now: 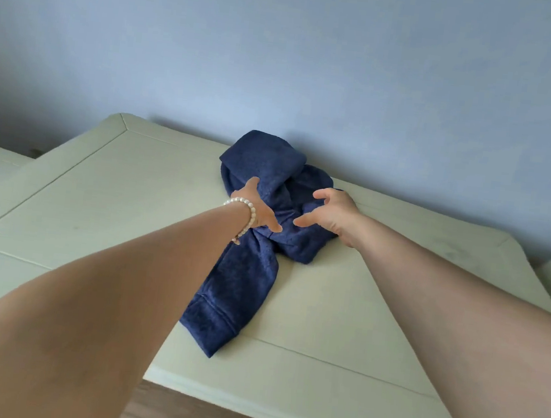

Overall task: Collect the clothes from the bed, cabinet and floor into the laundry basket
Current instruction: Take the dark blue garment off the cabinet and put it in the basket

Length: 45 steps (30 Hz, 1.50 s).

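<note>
Head view looks steeply down, close over the cabinet top [129, 212].

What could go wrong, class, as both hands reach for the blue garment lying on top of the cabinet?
1. Both hands, left hand and right hand, are open over the bunched part only; the long end of the blue garment may trail and drag.
2. That end reaches the cabinet front edge, so it could slip over.

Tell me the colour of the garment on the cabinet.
Dark navy blue garment, clearest in the head view.
</note>
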### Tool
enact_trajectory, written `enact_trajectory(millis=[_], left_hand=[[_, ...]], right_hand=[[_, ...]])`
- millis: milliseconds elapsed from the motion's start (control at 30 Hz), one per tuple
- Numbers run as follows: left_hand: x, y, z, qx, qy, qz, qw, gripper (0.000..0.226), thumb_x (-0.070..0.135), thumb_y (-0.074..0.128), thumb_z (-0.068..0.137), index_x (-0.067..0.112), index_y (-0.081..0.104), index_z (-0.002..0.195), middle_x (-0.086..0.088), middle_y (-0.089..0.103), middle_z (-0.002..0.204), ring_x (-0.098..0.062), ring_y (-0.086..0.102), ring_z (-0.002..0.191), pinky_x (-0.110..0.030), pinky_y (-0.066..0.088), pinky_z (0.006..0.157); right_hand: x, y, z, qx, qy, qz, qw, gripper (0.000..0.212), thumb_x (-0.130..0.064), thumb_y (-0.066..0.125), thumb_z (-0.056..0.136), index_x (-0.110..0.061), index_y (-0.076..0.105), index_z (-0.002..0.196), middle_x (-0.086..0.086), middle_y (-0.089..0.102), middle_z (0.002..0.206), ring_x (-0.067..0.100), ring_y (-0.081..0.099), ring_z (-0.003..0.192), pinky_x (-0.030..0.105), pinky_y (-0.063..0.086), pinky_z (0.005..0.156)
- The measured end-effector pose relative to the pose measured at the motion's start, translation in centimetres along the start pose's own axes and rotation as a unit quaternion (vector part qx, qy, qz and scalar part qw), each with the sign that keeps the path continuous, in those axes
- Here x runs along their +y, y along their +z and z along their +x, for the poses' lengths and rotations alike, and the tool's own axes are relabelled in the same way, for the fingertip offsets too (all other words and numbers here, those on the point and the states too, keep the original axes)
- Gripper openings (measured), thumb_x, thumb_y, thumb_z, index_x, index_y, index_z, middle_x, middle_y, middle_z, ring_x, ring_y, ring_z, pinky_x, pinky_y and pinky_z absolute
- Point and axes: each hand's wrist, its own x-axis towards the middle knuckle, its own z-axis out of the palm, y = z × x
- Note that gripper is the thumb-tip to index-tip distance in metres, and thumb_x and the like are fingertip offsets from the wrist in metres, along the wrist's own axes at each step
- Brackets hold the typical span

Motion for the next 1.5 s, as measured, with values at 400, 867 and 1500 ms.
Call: enact_trajectory(millis=[400,867,1500], left_hand=[[3.0,4.2,11.4,0.058,-0.218,-0.215,0.95,0.13,0.035,0.08,0.072,0.031,-0.027,0.146,-0.01,0.004,0.16,-0.048,0.023,0.14,-0.075,0.042,0.085],[1.9,4.9,21.3,-0.024,-0.275,-0.215,0.937,0.099,0.021,0.08,0.066,0.014,0.022,0.147,-0.021,0.037,0.141,-0.051,0.041,0.122,-0.083,0.034,0.08],[-1.0,2.9,21.0,0.084,-0.22,-0.245,0.94,0.102,0.013,0.087,0.043,0.007,0.039,0.133,-0.013,0.053,0.127,-0.04,0.056,0.115,-0.058,0.054,0.081]], right_hand=[[4.5,-1.4,14.7,0.018,0.075,-0.094,0.993,0.123,-0.045,0.089,0.05,-0.022,0.021,0.149,0.008,0.038,0.149,0.031,0.04,0.135,0.049,0.04,0.107],[6.3,1.3,22.6,-0.071,0.13,-0.093,0.985,0.12,-0.036,0.092,0.049,-0.01,0.029,0.148,0.007,0.045,0.144,0.029,0.045,0.132,0.038,0.044,0.103],[3.6,5.1,21.5,-0.102,0.126,0.019,0.987,0.082,-0.012,0.096,0.046,-0.003,0.055,0.116,0.009,0.062,0.111,0.029,0.061,0.106,0.041,0.055,0.085]])
